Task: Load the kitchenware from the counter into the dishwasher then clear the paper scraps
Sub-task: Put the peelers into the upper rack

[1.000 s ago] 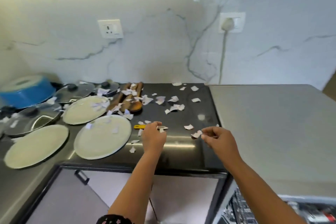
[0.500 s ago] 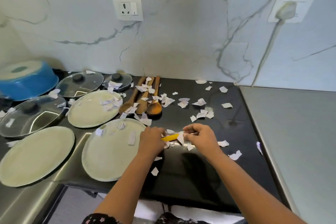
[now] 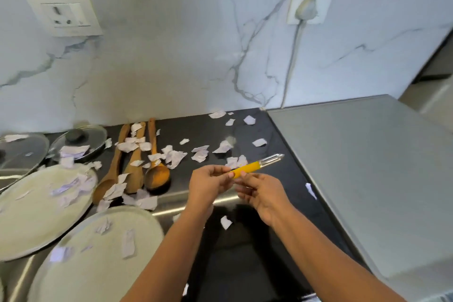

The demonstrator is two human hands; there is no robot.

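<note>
A yellow-handled peeler (image 3: 252, 167) with a metal blade is lifted above the black counter (image 3: 245, 240). My left hand (image 3: 208, 185) pinches the butt end of its handle, and my right hand (image 3: 263, 192) holds the handle from below with fingertips. Three wooden spoons (image 3: 133, 162) lie side by side to the left. Two round pale plates (image 3: 31, 206) (image 3: 98, 260) sit at the lower left, with glass lids (image 3: 81, 138) behind them. White paper scraps (image 3: 199, 153) are scattered over the counter, spoons, plates and lids.
A grey steel worktop (image 3: 362, 179) adjoins the counter on the right. The marble backsplash carries a socket (image 3: 65, 13) at left and a plugged-in white cable (image 3: 294, 56) at right.
The peeler has come up off the counter, held in both hands. The camera has moved closer and swung left, so the blue pot has left the view.
</note>
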